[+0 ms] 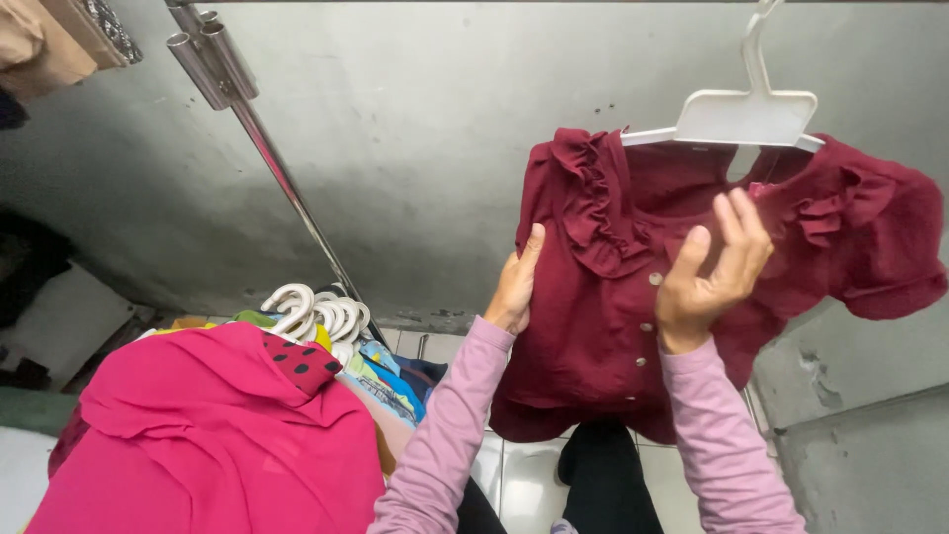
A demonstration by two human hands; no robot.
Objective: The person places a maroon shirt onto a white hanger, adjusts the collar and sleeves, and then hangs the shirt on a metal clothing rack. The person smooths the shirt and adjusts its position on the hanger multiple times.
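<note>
Left hand (514, 287) fingers grip the maroon blouse's (603, 326) edge; right hand (714, 267) fingers spread open, resting on its front; white hanger (749, 114) above.

Lighting: even, soft, moderately bright; source not visible. Shadows: faint, diffuse on the grey wall (415, 148); deeper dark at the left edge. Glare: small highlights on the metal rail (287, 188). Focus: sharp throughout, blouse (613, 326) folds crisp. Distortion: wide-angle, rail and wall lines bowing and leaning toward the frame edges. Colours saturated.
</note>
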